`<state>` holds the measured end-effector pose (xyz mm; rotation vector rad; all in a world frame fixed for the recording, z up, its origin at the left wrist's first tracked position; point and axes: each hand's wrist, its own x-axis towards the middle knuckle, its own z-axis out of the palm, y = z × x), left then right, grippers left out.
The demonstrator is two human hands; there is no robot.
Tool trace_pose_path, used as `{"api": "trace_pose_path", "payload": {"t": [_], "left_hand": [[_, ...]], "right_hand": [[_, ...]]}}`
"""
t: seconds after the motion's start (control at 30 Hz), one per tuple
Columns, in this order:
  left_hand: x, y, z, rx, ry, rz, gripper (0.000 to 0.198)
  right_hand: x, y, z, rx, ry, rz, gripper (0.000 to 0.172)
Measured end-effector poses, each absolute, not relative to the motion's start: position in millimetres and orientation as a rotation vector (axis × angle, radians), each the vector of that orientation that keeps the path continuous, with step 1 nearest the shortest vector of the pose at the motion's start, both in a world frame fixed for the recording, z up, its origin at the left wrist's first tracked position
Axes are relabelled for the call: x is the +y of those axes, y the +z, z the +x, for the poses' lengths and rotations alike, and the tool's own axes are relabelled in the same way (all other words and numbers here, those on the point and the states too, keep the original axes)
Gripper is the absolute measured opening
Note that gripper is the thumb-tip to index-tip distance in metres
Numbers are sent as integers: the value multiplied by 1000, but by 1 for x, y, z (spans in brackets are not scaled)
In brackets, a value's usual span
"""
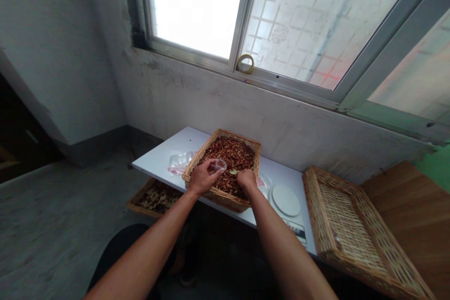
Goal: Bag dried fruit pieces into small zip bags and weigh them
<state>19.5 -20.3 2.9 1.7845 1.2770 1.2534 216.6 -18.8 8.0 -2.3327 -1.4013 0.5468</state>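
A wicker basket (258,152) full of reddish-brown dried bits (234,150) stands on the white tabletop. My left hand (203,177) is over the basket's near left side, its fingers closed on a small clear plastic cup (221,164) whose round mouth faces up and away. Over the near right part of the bits, my right hand (247,178) is closed. From its fingertips a small pale-green spoon (233,172) reaches toward the cup, its rounded end close to the bits. My fingers hide its handle.
Clear plastic bags (180,161) lie left of the basket. To the right are a white kitchen scale (286,200) and a second wicker basket (351,229). Another basket (140,206) sits below the tabletop. A tape roll (245,63) leans against the window.
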Motion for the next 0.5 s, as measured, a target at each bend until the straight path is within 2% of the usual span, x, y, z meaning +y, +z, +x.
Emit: {"api": "trace_pose_path", "payload": {"t": [0.23,0.5], "left_hand": [[-20,2,19,1273,1261,1798,40],[-21,3,22,1243,1252,1796,42]], "right_hand": [[-24,5,216,-1399,573,-2262,31],[-37,33,234,-1514,532,-2203,30]]}}
